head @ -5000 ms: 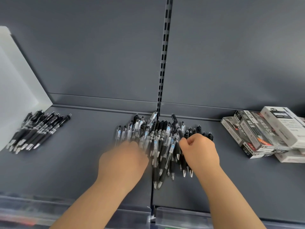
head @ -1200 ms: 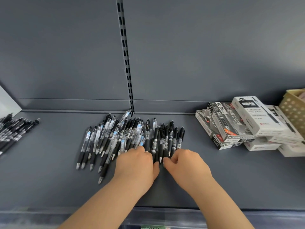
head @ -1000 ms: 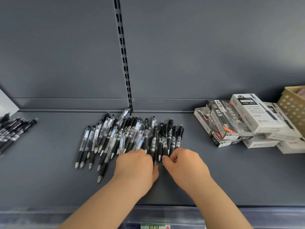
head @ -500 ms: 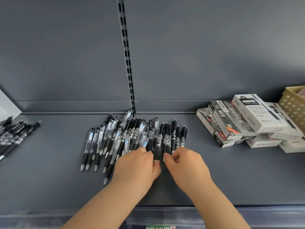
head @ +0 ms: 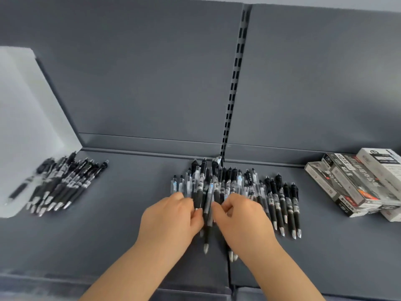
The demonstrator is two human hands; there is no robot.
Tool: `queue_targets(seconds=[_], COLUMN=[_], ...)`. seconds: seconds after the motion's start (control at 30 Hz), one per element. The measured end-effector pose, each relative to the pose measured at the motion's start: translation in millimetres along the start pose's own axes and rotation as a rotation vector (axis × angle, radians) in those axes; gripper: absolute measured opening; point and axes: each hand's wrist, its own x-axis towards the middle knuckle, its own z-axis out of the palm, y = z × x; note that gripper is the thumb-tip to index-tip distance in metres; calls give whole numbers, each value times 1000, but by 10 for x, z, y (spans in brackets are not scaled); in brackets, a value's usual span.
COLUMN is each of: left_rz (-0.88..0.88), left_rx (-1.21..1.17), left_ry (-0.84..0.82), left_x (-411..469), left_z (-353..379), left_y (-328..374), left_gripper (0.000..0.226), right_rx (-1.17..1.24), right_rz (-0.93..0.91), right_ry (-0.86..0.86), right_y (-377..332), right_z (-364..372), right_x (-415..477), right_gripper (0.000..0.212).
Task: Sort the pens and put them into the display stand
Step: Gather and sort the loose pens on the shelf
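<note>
A mixed pile of black and clear pens (head: 235, 181) lies on the grey shelf (head: 121, 231), tips toward me. My left hand (head: 171, 216) and my right hand (head: 240, 218) meet at the pile's near edge. Each has its fingers curled round a few pens in the middle. Several black pens (head: 286, 205) lie in a row just right of my right hand. A separate bunch of black pens (head: 65, 183) lies at the far left. The hands hide the lower parts of the pens under them.
A white divider panel (head: 26, 127) stands at the left end, next to the black bunch. Stacked pen boxes (head: 355, 183) sit at the right. A slotted upright (head: 234, 83) runs down the back wall, and a seam in the shelf runs toward me below the pile.
The view has swung left, so the left bunch and the white divider show more fully. Both hands have closed in on pens at the pile's middle. A row of black pens now lies apart at the right.
</note>
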Motion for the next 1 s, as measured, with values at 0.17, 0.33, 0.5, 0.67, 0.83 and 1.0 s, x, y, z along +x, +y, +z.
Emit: queue_targets(seconds=[0.17,0.33,0.5,0.67,0.83,1.0], left_rz=[-83,-138,-160,-137,-98,-68], left_rx=[38,64,136,174,167,133], left_ry=[22,66,50,-5,-23,-12], left_x=[-69,-215,-360,-399,-365,-312], left_z=[-149,-304,-399,-385,-314,-294], left_y=[-912,-1832,-2535,-2956,-3178,-3243], left_gripper=[38,32,32,32,33,39], right_rx=[21,0,10,-10,-29,-71], right_rz=[-32,-45,-48,-39,-18,1], right_ry=[-31,-51,-107,-110,-87,-34], right_y=[-713,-1450,-2073,-2473,-2642,-2664], right_z=[466,961,1426,1771,1998,2010], right_x=[63,85,100,182,192,155], right_gripper=[32,31,33,31,34,43])
